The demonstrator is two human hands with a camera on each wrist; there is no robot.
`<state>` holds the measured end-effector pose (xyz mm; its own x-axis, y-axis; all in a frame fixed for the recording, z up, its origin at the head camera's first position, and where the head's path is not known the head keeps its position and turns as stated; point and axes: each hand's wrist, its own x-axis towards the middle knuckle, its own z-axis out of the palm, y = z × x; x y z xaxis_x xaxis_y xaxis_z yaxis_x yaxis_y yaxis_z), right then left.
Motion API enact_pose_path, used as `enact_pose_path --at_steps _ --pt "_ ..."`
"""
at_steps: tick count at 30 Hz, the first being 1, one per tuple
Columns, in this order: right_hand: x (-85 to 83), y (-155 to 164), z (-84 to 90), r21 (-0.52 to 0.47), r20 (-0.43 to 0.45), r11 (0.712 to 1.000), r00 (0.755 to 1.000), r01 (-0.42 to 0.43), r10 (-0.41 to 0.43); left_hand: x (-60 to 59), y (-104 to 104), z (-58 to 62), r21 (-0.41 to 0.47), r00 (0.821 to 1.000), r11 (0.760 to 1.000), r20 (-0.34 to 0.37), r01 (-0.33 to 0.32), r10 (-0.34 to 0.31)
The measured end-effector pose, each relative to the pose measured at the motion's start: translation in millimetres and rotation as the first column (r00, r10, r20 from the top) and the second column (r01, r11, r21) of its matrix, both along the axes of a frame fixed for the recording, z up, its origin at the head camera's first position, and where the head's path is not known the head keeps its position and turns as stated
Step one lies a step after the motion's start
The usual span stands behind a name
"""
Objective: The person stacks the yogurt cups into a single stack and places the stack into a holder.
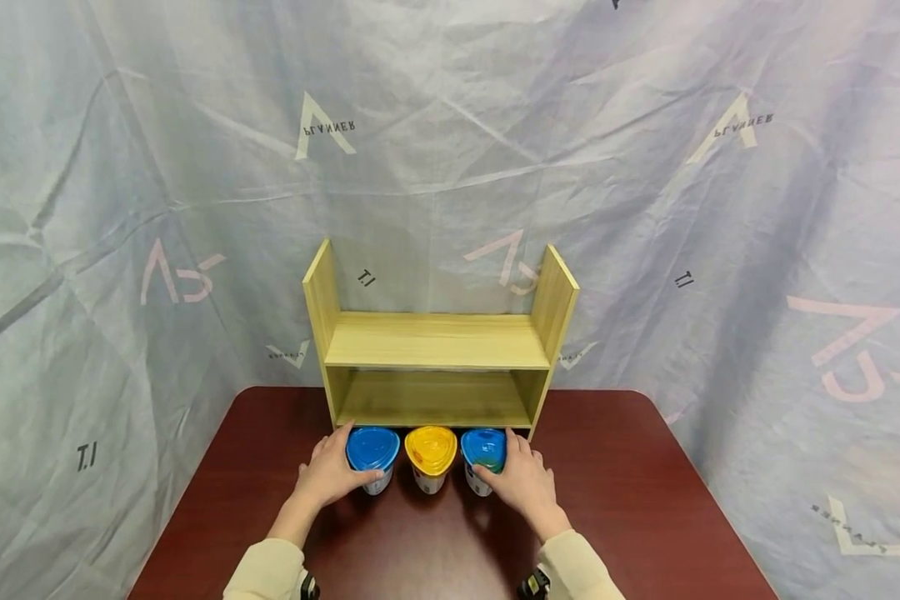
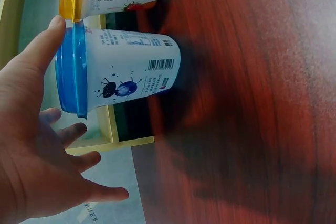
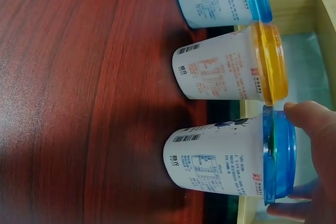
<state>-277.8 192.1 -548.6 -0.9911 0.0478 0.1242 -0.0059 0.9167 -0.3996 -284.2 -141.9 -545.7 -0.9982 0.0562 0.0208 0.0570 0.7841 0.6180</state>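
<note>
Two cream sleeves (image 1: pixel 270 571) enter from the near edge of the dark red wooden surface (image 1: pixel 645 500), and the hands reach forward from them to a row of three lidded cups standing upright.

The left hand (image 1: pixel 330 475) is curled round the left blue-lidded cup (image 1: pixel 372 458); its thumb lies across the near side at the rim, and in the left wrist view the fingers (image 2: pixel 68 129) spread behind the cup's far side, so it grasps the cup. That cup has a white body printed with a dark blueberry figure and a barcode.

The right hand (image 1: pixel 521 479) grasps the right blue-lidded cup (image 1: pixel 483 458) in the same way, thumb at the near rim and fingers wrapped round the far side of the lid. In the right wrist view the thumb tip (image 3: pixel 310 119) touches the edge of the blue lid, and the cup's white wall shows printed text and a barcode.

Between the two stands the yellow-lidded cup (image 1: pixel 430 457), untouched by either hand, just beside both neighbours. Its white wall carries a strawberry picture in the left wrist view.

All three cups stand on the surface directly in front of the small wooden shelf unit (image 1: pixel 435 342), close to its lower opening. Beyond the shelf unit hangs a creased grey backdrop (image 1: pixel 120 208) printed with letters and logos.
</note>
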Motion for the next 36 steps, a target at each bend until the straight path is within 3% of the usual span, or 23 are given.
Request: enact_pose_path --at_steps 23,28,36 --pt "-2.0 8.8 -2.7 -0.019 -0.038 1.0 0.999 -0.005 0.005 -9.9 7.1 -4.1 0.02 1.0 1.0 0.012 -0.001 0.001" --pt "-2.6 9.5 -4.0 -0.046 -0.04 0.999 0.999 0.003 -0.005 -10.9 7.3 -5.5 0.09 1.0 0.996 0.008 0.009 -0.009" --pt "-3.8 8.3 -4.3 -0.065 -0.02 0.998 1.0 -0.001 0.0 -9.1 5.9 -13.6 0.267 0.999 0.964 0.05 -0.004 -0.01"
